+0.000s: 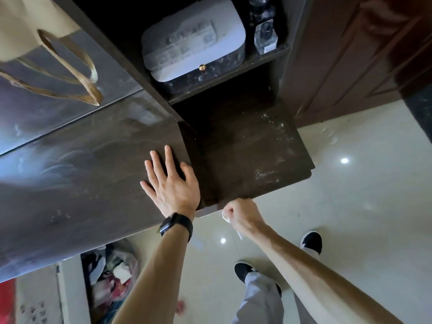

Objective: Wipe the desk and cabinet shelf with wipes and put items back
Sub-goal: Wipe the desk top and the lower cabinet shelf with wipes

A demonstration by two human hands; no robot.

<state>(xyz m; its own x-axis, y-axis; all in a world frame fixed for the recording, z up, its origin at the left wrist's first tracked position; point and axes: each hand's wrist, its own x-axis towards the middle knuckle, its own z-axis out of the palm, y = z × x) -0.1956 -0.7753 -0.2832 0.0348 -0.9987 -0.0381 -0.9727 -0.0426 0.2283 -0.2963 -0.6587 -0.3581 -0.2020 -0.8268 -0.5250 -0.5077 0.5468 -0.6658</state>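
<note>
My left hand (171, 182) lies flat, fingers spread, on the dark brown desk (88, 174), close to its right edge; a black watch is on that wrist. My right hand (242, 212) is closed on a crumpled white wipe (226, 217) at the front edge of the lower cabinet shelf (252, 155). That shelf is dark, with dusty whitish smears at its right side. On the upper shelf (233, 71) sits a white case (194, 40) with a small gold clasp, and beside it a clear glass bottle (266, 38).
A beige bag with tan handles (70, 64) hangs at the upper left over a glossy panel. Under the desk stands a bin bag of rubbish (112, 279). A brown wooden door (364, 54) is at the right. My feet in black shoes (312, 242) stand on pale tiles.
</note>
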